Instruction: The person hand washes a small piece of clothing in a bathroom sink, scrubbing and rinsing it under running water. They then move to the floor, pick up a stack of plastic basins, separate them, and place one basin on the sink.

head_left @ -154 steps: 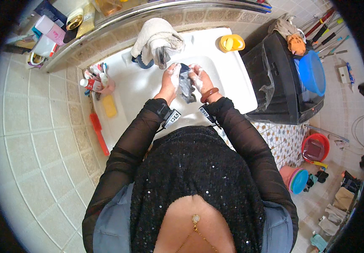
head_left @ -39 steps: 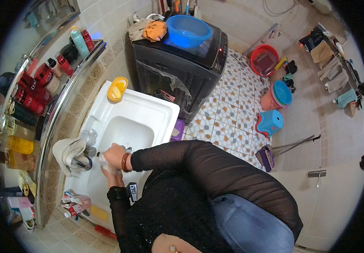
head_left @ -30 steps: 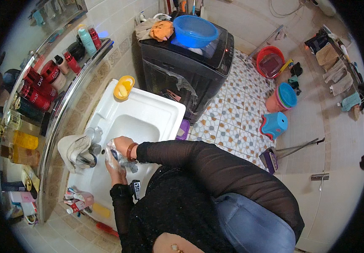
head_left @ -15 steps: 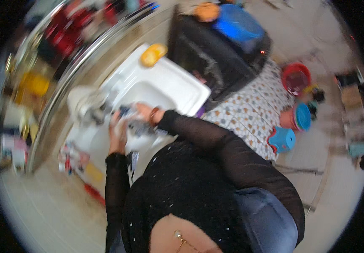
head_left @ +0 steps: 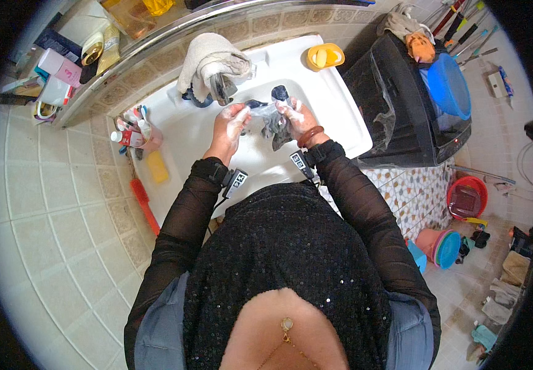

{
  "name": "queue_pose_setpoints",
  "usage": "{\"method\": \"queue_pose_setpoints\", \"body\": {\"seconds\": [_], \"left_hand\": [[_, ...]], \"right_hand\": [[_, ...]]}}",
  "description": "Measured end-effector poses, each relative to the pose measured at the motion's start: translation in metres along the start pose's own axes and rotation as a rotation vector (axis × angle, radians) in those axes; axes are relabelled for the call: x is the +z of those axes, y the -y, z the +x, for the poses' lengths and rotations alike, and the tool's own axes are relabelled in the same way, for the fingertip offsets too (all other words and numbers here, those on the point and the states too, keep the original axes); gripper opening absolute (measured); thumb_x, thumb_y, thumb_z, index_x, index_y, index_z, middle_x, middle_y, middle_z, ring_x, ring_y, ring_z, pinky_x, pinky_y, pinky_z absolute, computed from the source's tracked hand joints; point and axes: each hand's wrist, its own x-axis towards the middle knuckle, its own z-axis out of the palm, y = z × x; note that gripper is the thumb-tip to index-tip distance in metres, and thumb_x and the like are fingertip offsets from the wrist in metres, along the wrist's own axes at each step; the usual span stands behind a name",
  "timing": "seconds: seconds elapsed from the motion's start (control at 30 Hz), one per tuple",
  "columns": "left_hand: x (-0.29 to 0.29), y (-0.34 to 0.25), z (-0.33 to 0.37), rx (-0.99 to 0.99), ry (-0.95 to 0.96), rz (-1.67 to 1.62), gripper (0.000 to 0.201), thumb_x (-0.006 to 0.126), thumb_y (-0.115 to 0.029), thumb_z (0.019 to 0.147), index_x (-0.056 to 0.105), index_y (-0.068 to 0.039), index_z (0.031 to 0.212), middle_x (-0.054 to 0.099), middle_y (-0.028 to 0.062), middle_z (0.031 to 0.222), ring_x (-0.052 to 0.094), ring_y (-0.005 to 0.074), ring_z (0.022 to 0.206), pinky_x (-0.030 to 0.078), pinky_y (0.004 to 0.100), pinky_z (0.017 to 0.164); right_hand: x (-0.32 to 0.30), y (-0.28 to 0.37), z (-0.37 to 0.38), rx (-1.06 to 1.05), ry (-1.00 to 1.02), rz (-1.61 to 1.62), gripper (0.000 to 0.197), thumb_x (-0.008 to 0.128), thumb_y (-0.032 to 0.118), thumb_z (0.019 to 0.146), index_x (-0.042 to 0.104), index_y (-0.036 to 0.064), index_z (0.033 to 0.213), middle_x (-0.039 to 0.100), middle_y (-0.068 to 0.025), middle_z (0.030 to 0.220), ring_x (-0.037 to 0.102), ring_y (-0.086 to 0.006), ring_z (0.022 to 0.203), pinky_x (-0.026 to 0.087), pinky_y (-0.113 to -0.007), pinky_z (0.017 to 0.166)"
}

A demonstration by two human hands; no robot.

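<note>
Over the white sink (head_left: 354,139), a thin, wet, grey and dark-blue cloth (head_left: 277,131) is held between my two hands, with soap suds on it. Its lower part hangs beneath my right hand, and a dark bunched end shows above. My left hand (head_left: 229,128) pinches one end, fingers closed and foamy. Also closed and sudsy, my right hand (head_left: 300,120) grips the other side. A metal faucet (head_left: 222,87) stands just beyond my left hand, and a pale towel (head_left: 211,58) is draped over it. What exact piece of clothing the cloth is, I cannot tell.
A yellow soap dish (head_left: 326,57) sits on the sink's far right corner. Left of the basin are a cup of toothbrushes and tubes (head_left: 149,135), a yellow sponge (head_left: 157,167) and a red brush (head_left: 143,203). A black washing machine (head_left: 396,105) stands at the right.
The view has turned and sharpened, so the sink now lies straight ahead. My hands have moved apart, and the cloth stretches between them.
</note>
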Motion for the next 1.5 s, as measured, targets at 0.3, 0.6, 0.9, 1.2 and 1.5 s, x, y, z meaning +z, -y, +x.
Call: {"method": "queue_pose_setpoints", "body": {"seconds": [0.3, 0.6, 0.9, 1.2, 1.5], "left_hand": [[0.006, -0.002, 0.005, 0.002, 0.230, -0.309, 0.023, 0.045, -0.012, 0.093, 0.041, -0.005, 0.115, 0.053, 0.0074, 0.108, 0.055, 0.0196, 0.097, 0.044, 0.0318, 0.083], [-0.001, 0.016, 0.002, -0.013, 0.316, 0.240, 0.037, 0.059, -0.017, 0.086, 0.051, 0.002, 0.118, 0.056, 0.0044, 0.104, 0.051, 0.0112, 0.091, 0.041, 0.0246, 0.081], [-0.002, 0.015, 0.009, -0.044, 0.266, -0.114, 0.019, 0.058, -0.004, 0.085, 0.051, -0.005, 0.103, 0.052, 0.0022, 0.091, 0.052, 0.0108, 0.082, 0.045, 0.0245, 0.070], [0.021, 0.005, -0.006, -0.239, -0.116, 0.057, 0.054, 0.057, -0.047, 0.083, 0.044, -0.022, 0.128, 0.043, 0.0046, 0.127, 0.036, 0.0211, 0.115, 0.032, 0.0463, 0.089], [0.021, 0.030, 0.010, -0.055, -0.268, -0.096, 0.033, 0.049, -0.036, 0.090, 0.059, -0.004, 0.093, 0.057, 0.0030, 0.084, 0.054, 0.0152, 0.077, 0.045, 0.0314, 0.067]], "right_hand": [[0.010, 0.003, -0.002, -0.017, 0.174, 0.218, 0.024, 0.058, 0.016, 0.085, 0.049, 0.0054, 0.104, 0.052, 0.0003, 0.083, 0.046, -0.0071, 0.064, 0.040, -0.019, 0.057], [0.006, 0.004, 0.001, -0.193, 0.217, -0.285, 0.031, 0.063, 0.032, 0.078, 0.057, 0.0036, 0.091, 0.058, -0.0028, 0.071, 0.055, -0.0128, 0.064, 0.047, -0.030, 0.059], [0.013, -0.005, 0.003, -0.265, 0.167, -0.629, 0.024, 0.061, 0.023, 0.083, 0.059, 0.0025, 0.094, 0.061, -0.0063, 0.077, 0.054, -0.0137, 0.070, 0.047, -0.029, 0.067], [0.015, -0.017, 0.009, -0.419, 0.165, -0.449, 0.033, 0.055, 0.037, 0.087, 0.057, 0.0052, 0.096, 0.055, -0.0024, 0.073, 0.048, -0.0121, 0.063, 0.043, -0.029, 0.058], [0.059, -0.016, 0.000, -0.307, -0.028, -0.849, 0.043, 0.053, 0.044, 0.086, 0.062, 0.0017, 0.083, 0.062, -0.0108, 0.069, 0.057, -0.0203, 0.058, 0.046, -0.035, 0.056]]}}
